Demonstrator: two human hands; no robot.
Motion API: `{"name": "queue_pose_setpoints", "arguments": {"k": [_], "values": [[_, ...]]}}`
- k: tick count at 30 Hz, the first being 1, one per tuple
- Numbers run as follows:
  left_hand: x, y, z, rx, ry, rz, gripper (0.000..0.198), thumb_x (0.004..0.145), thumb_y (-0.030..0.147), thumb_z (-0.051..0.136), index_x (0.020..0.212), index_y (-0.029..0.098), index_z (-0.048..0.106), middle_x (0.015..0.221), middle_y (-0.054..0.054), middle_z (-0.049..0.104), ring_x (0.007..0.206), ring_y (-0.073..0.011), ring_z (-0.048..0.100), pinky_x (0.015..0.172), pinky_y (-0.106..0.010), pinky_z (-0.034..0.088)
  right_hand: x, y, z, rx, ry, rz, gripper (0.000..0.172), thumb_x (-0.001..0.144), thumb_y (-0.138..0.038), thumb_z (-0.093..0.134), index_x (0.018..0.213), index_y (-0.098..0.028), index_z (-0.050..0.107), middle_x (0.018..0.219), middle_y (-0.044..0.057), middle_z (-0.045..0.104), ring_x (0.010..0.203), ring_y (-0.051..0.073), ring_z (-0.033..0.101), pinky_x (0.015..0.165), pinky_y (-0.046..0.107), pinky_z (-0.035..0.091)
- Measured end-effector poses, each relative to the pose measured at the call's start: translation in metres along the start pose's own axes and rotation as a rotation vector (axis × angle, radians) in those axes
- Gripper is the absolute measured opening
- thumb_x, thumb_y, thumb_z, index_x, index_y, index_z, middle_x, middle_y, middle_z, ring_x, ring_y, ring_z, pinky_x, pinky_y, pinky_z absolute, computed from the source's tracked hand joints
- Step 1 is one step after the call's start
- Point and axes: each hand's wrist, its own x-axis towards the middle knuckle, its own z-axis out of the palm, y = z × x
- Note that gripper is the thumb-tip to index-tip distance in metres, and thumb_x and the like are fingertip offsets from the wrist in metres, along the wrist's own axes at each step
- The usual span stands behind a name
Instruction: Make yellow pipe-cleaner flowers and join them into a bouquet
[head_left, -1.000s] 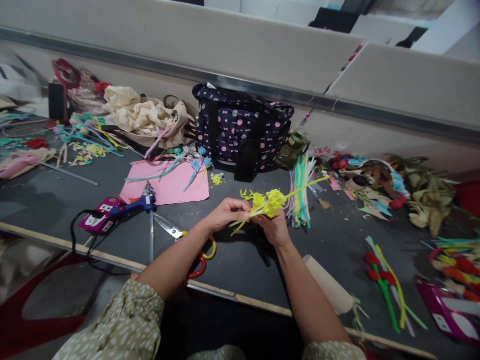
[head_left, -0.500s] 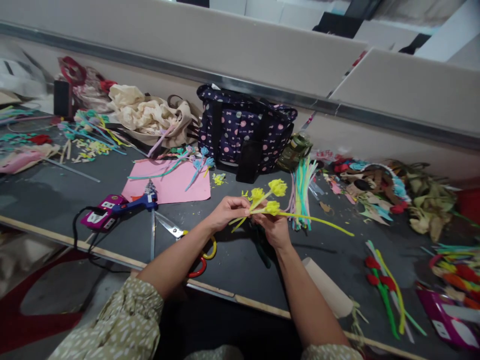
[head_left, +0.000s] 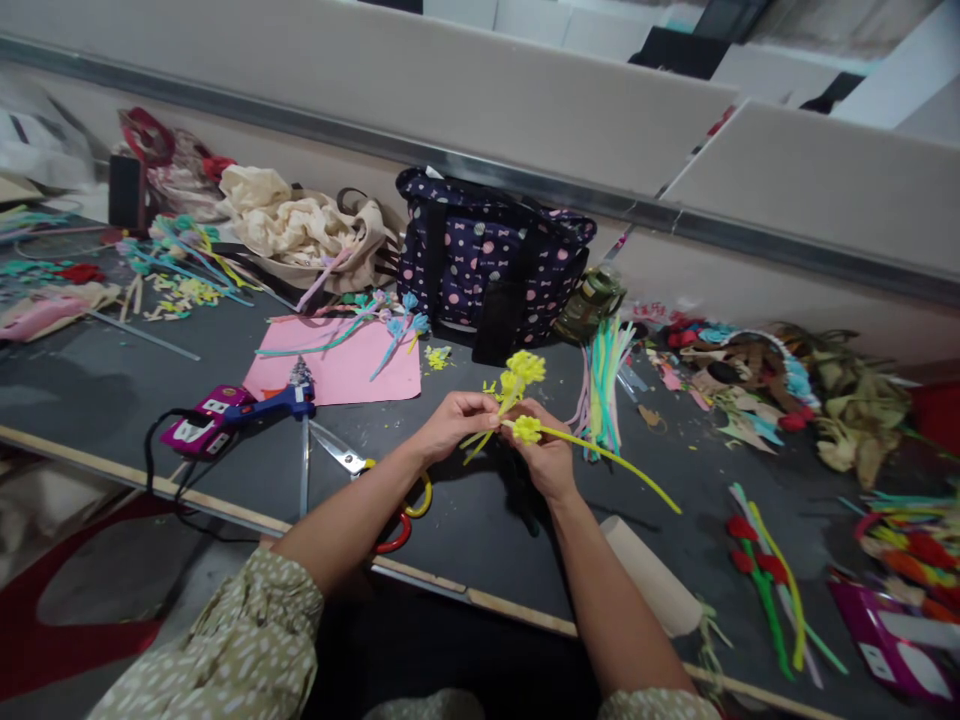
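Note:
Between my two hands, over the dark table, is a small bunch of yellow pipe-cleaner flowers (head_left: pixel 523 372) with fluffy heads. My left hand (head_left: pixel 461 422) pinches the stems near their lower ends. Close beside it, my right hand (head_left: pixel 546 455) is closed around a lower flower, from which a long yellow pipe cleaner (head_left: pixel 619 462) stretches out to the right. Its fingertips are partly hidden by the flower. Under the hands lies a dark tool, mostly hidden. Scissors (head_left: pixel 349 458) with red and yellow handles lie beneath my left forearm.
A blue glue gun (head_left: pixel 274 405) rests by a pink sheet (head_left: pixel 345 375) on the left. Behind the hands stands a patterned navy bag (head_left: pixel 480 250) with a phone leaning on it. Loose pipe cleaners (head_left: pixel 604 385), a cardboard tube (head_left: pixel 651 580) and red flowers (head_left: pixel 757 565) are on the right.
The yellow flower heads have shifted left and drawn closer together. The long pipe cleaner now droops lower at its right end. My left hand has hardly moved.

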Motion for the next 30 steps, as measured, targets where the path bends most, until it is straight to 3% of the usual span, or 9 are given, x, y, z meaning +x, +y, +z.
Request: {"name": "queue_pose_setpoints", "arguments": {"k": [5, 18, 25, 30], "values": [[0.0, 0.0, 0.003, 0.006, 0.069, -0.021, 0.032, 0.064, 0.039, 0.082, 0.072, 0.011, 0.069, 0.068, -0.002, 0.064, 0.063, -0.0104, 0.056, 0.067, -0.023, 0.042, 0.001, 0.0, -0.001, -0.063, 0.047, -0.044, 0.006, 0.079, -0.028, 0.071, 0.08, -0.022, 0.071, 0.079, 0.002, 0.064, 0.078, 0.017, 0.059, 0.07, 0.029, 0.05], [-0.001, 0.003, 0.001, -0.007, 0.011, -0.004, 0.029, 0.064, 0.037, 0.082, 0.069, 0.011, 0.07, 0.071, -0.003, 0.063, 0.068, -0.0122, 0.057, 0.07, -0.025, 0.042, -0.003, 0.01, 0.004, 0.168, 0.054, 0.074, 0.009, 0.075, -0.026, 0.074, 0.077, -0.02, 0.067, 0.077, 0.0, 0.063, 0.069, 0.014, 0.058, 0.069, 0.029, 0.05], [-0.003, 0.004, -0.005, 0.069, -0.092, -0.013, 0.031, 0.062, 0.038, 0.083, 0.066, 0.011, 0.07, 0.071, -0.003, 0.063, 0.067, -0.0125, 0.055, 0.068, -0.025, 0.042, -0.004, 0.016, -0.004, 0.079, 0.012, 0.121, 0.02, 0.068, -0.035, 0.078, 0.081, -0.021, 0.071, 0.084, 0.005, 0.069, 0.085, 0.023, 0.064, 0.074, 0.037, 0.054], [-0.003, 0.008, -0.008, 0.134, -0.212, 0.017, 0.025, 0.064, 0.034, 0.082, 0.066, 0.011, 0.072, 0.072, -0.004, 0.064, 0.07, -0.0136, 0.055, 0.071, -0.027, 0.043, -0.003, 0.013, -0.012, -0.008, -0.11, 0.178, 0.021, 0.069, -0.041, 0.076, 0.076, -0.022, 0.073, 0.081, 0.006, 0.071, 0.076, 0.024, 0.067, 0.071, 0.039, 0.057]]}}
